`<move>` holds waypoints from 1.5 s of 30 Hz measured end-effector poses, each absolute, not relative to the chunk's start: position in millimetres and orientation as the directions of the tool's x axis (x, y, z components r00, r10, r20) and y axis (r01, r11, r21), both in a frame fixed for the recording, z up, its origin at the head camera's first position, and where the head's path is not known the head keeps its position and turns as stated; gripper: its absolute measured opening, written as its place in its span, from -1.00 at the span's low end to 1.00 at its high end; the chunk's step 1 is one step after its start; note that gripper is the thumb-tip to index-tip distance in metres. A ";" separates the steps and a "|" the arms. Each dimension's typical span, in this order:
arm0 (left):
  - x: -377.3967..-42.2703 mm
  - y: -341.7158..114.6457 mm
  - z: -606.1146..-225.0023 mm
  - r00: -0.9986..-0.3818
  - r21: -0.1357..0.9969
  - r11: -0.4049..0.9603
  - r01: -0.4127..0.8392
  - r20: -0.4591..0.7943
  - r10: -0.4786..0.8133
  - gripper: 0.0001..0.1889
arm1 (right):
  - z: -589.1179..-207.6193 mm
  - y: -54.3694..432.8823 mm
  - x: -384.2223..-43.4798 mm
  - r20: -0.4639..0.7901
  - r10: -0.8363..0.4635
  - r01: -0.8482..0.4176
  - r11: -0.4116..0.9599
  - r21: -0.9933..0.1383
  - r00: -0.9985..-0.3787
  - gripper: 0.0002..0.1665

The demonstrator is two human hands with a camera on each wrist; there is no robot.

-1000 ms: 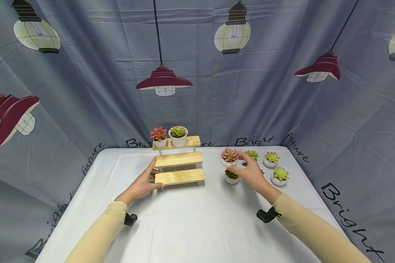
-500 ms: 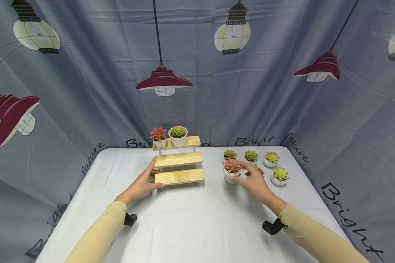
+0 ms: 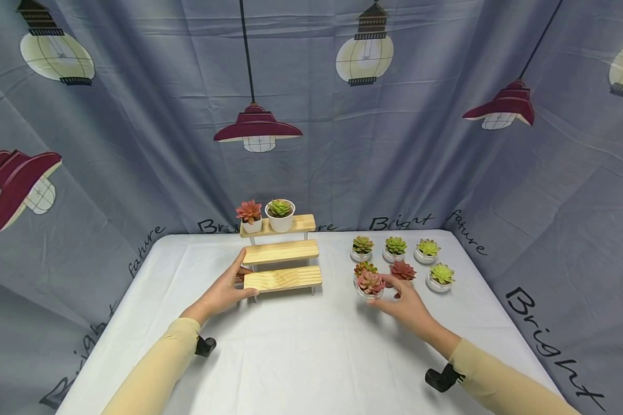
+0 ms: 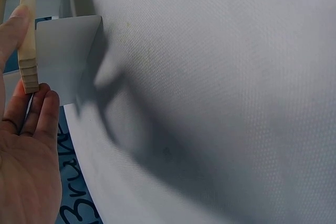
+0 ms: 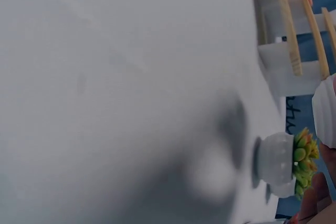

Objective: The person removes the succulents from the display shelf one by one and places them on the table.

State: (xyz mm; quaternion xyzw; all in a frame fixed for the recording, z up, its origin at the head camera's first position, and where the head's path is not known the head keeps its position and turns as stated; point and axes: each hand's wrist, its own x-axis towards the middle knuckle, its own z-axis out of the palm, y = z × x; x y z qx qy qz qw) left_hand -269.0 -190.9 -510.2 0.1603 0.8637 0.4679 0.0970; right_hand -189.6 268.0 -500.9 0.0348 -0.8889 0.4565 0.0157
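Note:
My left hand (image 3: 220, 297) grips the left end of a three-step wooden plant stand (image 3: 282, 279), thumb over the lowest plank. In the left wrist view, the fingertips (image 4: 43, 90) lie at the plank's end. With thumb and fingers, my right hand (image 3: 407, 308) holds a pink succulent (image 3: 370, 282) in a white pot (image 5: 324, 113). It is raised over the table's right half, overlapping a green-and-red succulent (image 3: 365, 267) in the head view. On the top plank stand a red succulent (image 3: 249, 212) and a green succulent (image 3: 280, 208), both in white pots.
Around the right hand, more potted succulents stand on the white-covered table (image 3: 306, 351): a dark red one (image 3: 402, 270), a bright green one (image 3: 441, 274) and several greens behind. A grey curtain (image 3: 311, 173) hangs right behind the table.
My right hand has brought the pink succulent toward the table's front and slightly right, uncovering the plants behind it. The left hand keeps its grip on the stand.

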 end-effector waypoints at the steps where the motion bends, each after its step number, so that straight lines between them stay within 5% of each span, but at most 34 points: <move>1: -269.0 -190.9 -510.1 -0.930 0.839 0.511 0.184 -0.019 0.367 0.23 | -503.4 269.1 -188.4 0.055 -0.048 -0.073 0.583 -0.809 -0.997 -0.04; 22: -272.7 -192.0 -511.7 -0.930 0.836 0.515 0.188 -0.017 0.368 0.24 | -539.8 277.3 -177.0 -0.090 -0.073 0.029 0.593 -0.804 -0.993 -0.03; 45: -267.9 -190.6 -507.5 -0.930 0.828 0.531 0.182 -0.030 0.367 0.23 | -553.9 285.1 -172.1 -0.117 -0.086 0.051 0.552 -0.832 -0.989 -0.06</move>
